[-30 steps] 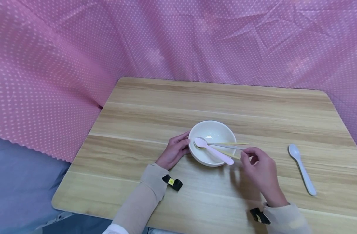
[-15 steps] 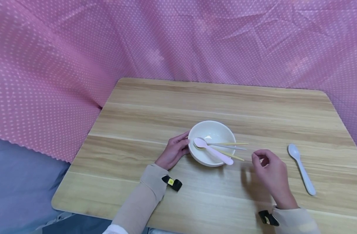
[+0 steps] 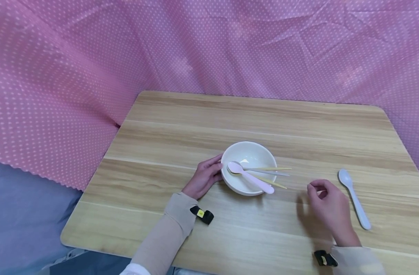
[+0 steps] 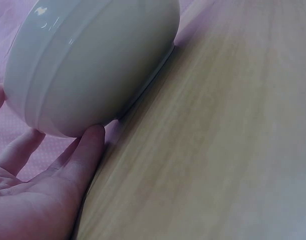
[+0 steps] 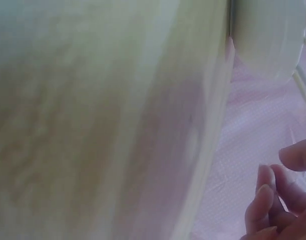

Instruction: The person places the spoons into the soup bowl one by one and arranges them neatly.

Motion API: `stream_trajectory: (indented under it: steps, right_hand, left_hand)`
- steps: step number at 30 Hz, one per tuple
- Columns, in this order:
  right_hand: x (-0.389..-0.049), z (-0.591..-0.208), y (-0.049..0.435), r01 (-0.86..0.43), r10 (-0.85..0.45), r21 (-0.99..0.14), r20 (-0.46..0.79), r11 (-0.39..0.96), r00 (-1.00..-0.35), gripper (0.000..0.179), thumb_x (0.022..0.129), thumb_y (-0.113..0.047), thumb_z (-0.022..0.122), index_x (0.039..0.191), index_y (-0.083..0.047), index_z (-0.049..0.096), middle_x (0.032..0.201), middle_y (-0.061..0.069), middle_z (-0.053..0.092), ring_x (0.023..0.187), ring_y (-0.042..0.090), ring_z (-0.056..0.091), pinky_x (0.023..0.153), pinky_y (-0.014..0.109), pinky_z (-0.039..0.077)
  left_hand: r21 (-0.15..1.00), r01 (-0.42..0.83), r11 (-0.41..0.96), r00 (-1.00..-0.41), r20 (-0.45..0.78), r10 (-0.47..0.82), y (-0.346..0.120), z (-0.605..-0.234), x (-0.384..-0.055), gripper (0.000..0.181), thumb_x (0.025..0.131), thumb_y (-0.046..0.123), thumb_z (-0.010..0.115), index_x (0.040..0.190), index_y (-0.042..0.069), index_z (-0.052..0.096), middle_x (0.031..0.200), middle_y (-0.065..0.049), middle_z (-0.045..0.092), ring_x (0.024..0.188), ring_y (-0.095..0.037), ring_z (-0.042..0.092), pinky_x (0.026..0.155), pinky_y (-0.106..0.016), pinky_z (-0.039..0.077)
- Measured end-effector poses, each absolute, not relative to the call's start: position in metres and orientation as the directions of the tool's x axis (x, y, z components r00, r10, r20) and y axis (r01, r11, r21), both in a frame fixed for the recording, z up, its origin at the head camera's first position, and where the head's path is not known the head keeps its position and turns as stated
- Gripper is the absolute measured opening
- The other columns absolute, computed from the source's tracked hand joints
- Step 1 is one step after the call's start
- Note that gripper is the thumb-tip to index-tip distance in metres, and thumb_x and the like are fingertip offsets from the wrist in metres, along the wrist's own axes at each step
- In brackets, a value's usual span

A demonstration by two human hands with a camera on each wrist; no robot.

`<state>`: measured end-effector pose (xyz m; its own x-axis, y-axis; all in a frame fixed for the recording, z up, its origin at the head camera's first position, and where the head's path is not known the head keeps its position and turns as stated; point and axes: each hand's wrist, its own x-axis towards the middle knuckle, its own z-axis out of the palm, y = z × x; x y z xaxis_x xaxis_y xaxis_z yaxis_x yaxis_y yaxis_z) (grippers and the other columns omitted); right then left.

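Note:
A white bowl [image 3: 247,151] stands on the table, and my left hand [image 3: 204,177] touches its left side. In the left wrist view, fairly straight fingertips [image 4: 95,135] rest against the bowl's outer wall. A pink spoon [image 3: 255,181] lies across the bowl, its handle over the near right rim. Under and beside it lie a slim grey utensil [image 3: 281,174] and thin yellow handles [image 3: 279,185], sticking out rightward; their heads are mostly hidden. My right hand [image 3: 329,206] is held above the table between bowl and light blue spoon, fingers loosely bent, holding nothing.
The light blue spoon [image 3: 356,202] lies on the wooden table [image 3: 195,114], just right of my right hand. A pink dotted cloth [image 3: 230,46] hangs behind the table and along its left side. Blue-grey fabric [image 3: 23,214] is at the lower left.
My right hand has let go of the slim grey utensil and moved rightward, toward the light blue spoon. The left hand and bowl have stayed in place.

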<state>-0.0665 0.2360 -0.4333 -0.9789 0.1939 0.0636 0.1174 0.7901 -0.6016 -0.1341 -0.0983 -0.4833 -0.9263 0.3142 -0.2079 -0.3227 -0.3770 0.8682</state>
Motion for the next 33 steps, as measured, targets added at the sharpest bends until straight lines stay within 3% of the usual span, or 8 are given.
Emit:
stream_trajectory:
  steps: [9,18,21,28,33]
  right_hand:
    - [-0.066,-0.435,0.255,0.179,0.213,-0.564,-0.005,0.806,-0.977,0.027,0.092,-0.028,0.053,0.102,-0.006,0.065,0.087,0.013,0.065,0.073,0.016,0.051,0.056,0.024,0.037]
    - [-0.06,-0.435,0.279,0.18,0.211,-0.516,0.002,0.838,-0.977,0.028,0.091,-0.03,0.054,0.101,-0.006,0.066,0.086,0.011,0.068,0.059,-0.003,0.046,0.053,0.024,0.036]
    - [-0.058,-0.436,0.289,0.192,0.214,-0.493,-0.011,0.849,-0.977,0.031,0.091,-0.03,0.054,0.102,-0.004,0.065,0.088,0.013,0.069,0.062,0.002,0.049,0.053,0.026,0.035]
    - [-0.055,-0.438,0.312,0.25,0.243,-0.454,-0.074,0.855,-0.967,0.037,0.091,-0.033,0.053,0.109,-0.002,0.063,0.102,0.021,0.067,0.083,0.032,0.059,0.059,0.032,0.035]
    - [-0.053,-0.437,0.326,0.27,0.24,-0.426,-0.125,0.863,-0.963,0.041,0.091,-0.033,0.054,0.114,0.0,0.06,0.108,0.024,0.065,0.087,0.039,0.058,0.058,0.033,0.036]
  left_hand:
    - [0.867,-0.326,-0.377,-0.926,-0.212,0.312,-0.098,-0.482,-0.134,0.05,0.092,0.013,0.053,0.141,0.011,0.043,0.146,-0.007,0.043,0.121,-0.021,0.051,0.094,-0.032,0.049]
    - [0.872,-0.321,-0.369,-0.925,-0.206,0.319,-0.099,-0.483,-0.134,0.051,0.092,0.013,0.055,0.142,0.01,0.042,0.146,-0.009,0.042,0.123,-0.022,0.05,0.096,-0.034,0.048]
    - [0.872,-0.323,-0.369,-0.925,-0.208,0.317,-0.098,-0.483,-0.134,0.052,0.092,0.013,0.055,0.142,0.01,0.042,0.146,-0.009,0.042,0.123,-0.022,0.05,0.096,-0.033,0.048]
    - [0.87,-0.321,-0.375,-0.929,-0.212,0.303,-0.097,-0.481,-0.134,0.051,0.092,0.012,0.054,0.142,0.009,0.042,0.147,-0.009,0.041,0.123,-0.022,0.05,0.093,-0.031,0.049]
    - [0.868,-0.331,-0.37,-0.926,-0.224,0.304,-0.098,-0.48,-0.134,0.05,0.093,0.012,0.054,0.142,0.011,0.042,0.147,-0.008,0.041,0.125,-0.023,0.049,0.095,-0.032,0.048]
